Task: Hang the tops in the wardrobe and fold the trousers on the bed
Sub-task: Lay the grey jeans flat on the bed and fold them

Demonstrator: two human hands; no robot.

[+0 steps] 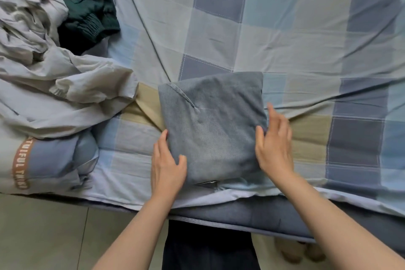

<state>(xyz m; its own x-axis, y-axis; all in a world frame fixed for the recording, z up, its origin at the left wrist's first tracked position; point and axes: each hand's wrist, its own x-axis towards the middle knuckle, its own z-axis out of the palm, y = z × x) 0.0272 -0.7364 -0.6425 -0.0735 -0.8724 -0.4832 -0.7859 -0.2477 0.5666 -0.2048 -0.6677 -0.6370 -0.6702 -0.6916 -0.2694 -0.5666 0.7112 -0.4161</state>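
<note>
- Left hand: relaxed fingers lie straight along the left edge of the folded trousers, thumb on top.
- Right hand: fingers loosely spread, blurred, touching the right edge.
- One denim bundle, near the bed's near edge.
- Checked sheet; clothes heap far left; tiled floor.

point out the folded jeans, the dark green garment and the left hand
folded jeans [213, 125], head view, middle of the top denim layer
dark green garment [87, 6], head view, its crumpled body above the elastic cuff
left hand [167, 164], head view, back of the hand at the jeans' left edge
</note>
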